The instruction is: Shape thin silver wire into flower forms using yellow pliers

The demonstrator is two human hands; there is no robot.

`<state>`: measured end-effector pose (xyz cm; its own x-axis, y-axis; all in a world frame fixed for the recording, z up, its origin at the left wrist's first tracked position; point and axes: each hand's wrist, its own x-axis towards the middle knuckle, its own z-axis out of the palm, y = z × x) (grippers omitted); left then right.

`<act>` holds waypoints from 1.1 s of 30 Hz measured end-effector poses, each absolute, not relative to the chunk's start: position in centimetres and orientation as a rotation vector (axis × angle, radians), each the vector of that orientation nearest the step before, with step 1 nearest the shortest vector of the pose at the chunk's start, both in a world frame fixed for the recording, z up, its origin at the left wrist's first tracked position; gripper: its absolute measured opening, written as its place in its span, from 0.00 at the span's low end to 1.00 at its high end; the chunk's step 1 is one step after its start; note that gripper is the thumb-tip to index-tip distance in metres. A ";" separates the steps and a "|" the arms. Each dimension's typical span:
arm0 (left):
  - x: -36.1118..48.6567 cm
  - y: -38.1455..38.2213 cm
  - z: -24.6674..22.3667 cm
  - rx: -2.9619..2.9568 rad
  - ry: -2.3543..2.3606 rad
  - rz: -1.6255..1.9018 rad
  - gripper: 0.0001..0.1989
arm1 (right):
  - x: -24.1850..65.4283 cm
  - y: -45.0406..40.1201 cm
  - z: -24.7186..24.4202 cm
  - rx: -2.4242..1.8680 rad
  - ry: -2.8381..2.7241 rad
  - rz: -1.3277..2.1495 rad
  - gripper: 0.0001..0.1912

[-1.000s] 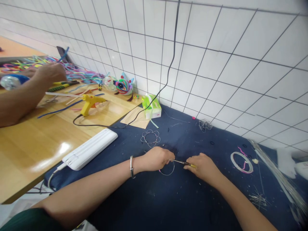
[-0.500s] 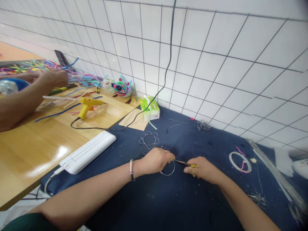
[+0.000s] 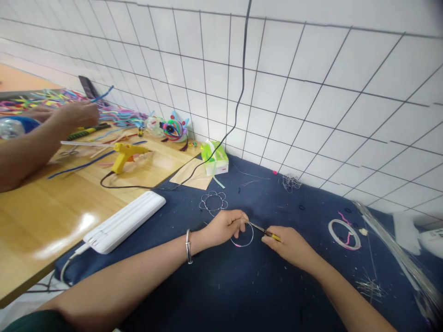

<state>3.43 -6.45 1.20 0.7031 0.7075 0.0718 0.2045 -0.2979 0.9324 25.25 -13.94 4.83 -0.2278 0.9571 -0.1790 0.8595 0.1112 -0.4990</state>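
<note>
Over the dark blue cloth, my left hand [image 3: 225,227] pinches a thin wire ring [image 3: 251,240] at its upper edge. Pink material shows at the ring's bottom. My right hand [image 3: 292,244] is wrapped around yellow-handled pliers [image 3: 273,235]. The tips of the pliers meet the wire right beside my left fingertips; whether the jaws are closed on it is too small to tell. Just beyond my left hand lies a flower-shaped wire frame [image 3: 213,201] with looped petals.
To the left, another person's hand [image 3: 81,113] holds a blue strip above a wooden table [image 3: 41,221]. A yellow glue gun [image 3: 124,154], white power strip [image 3: 126,221] and tissue pack [image 3: 214,159] stand nearby. Rightward are a wire coil [image 3: 344,234], long wires [image 3: 394,253] and clippings [image 3: 371,289].
The wire ring has turned and shows more fully, its pink part now at the bottom. My left fingers have shifted slightly. The pliers stay at the wire, tilted a little more steeply.
</note>
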 end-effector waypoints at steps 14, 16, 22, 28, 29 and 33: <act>3.5 -6.5 1.7 1.501 0.532 0.491 0.12 | 26.0 -13.1 2.3 -1.605 -2.221 -0.103 0.11; 3.4 -6.8 2.0 1.506 0.499 0.387 0.12 | 25.6 -13.3 2.5 -1.582 -2.132 0.109 0.11; 3.4 -7.7 2.4 1.581 0.419 0.179 0.12 | 23.2 -14.1 4.4 -1.477 -1.793 1.046 0.16; 3.6 -8.2 2.4 1.606 0.375 0.143 0.14 | 21.8 -14.3 4.7 -1.277 -1.720 1.275 0.07; 3.6 -8.3 2.4 1.607 0.377 0.133 0.14 | 21.8 -14.4 4.6 -1.282 -1.719 1.276 0.07; 3.6 -8.4 2.4 1.622 0.390 0.111 0.14 | 21.6 -14.6 4.4 -1.391 -1.652 1.237 0.05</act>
<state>3.60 -8.44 2.44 0.9352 0.3153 -0.1610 0.1829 -0.0410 0.9823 21.62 -14.57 4.38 -0.2341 0.9675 -0.0956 0.3640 -0.0040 -0.9314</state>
